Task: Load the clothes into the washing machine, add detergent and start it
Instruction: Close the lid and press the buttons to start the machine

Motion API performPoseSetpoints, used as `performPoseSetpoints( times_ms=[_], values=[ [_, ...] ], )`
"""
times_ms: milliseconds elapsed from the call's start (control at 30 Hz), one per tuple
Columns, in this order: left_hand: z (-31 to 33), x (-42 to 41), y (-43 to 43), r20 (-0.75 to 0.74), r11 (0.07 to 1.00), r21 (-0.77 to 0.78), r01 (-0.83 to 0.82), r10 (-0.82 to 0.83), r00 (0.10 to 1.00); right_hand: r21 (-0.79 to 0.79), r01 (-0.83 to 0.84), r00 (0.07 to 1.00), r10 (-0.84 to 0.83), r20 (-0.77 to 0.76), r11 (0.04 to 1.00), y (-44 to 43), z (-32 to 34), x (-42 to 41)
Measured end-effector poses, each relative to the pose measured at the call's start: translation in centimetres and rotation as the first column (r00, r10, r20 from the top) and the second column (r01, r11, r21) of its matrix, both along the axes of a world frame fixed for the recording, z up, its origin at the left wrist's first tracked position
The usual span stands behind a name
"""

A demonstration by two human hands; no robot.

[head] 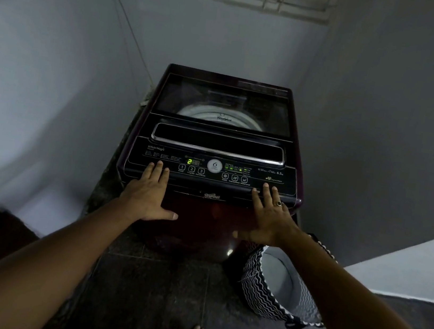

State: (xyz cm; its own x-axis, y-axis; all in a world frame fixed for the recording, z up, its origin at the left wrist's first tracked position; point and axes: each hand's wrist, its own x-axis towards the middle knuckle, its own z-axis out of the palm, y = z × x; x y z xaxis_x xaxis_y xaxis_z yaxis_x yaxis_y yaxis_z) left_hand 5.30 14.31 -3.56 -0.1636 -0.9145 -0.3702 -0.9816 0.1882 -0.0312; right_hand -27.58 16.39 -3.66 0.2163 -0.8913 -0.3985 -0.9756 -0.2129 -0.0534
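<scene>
On the washer panel [285, 183], hands [147, 196] [269, 217] seemingly rest.

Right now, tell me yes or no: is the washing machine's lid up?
No, the glass lid lies flat and shut on the washing machine, with the drum rim showing through it.

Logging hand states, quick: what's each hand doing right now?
Left hand: open, fingertips on the front edge of the washer.
Right hand: open, fingertips on the same edge, holding nothing.
</scene>
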Motion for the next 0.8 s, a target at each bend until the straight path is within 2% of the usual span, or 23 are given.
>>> performPoseSetpoints(
  times_ms=[800],
  values=[
    [-0.02, -0.04, 0.09, -0.004, 1.0, -0.001, -0.001, 0.001, 1.0, 0.004, 0.004, 1.0, -0.004, -0.001, 1.0, -0.12, -0.14, 0.05]
  ],
)
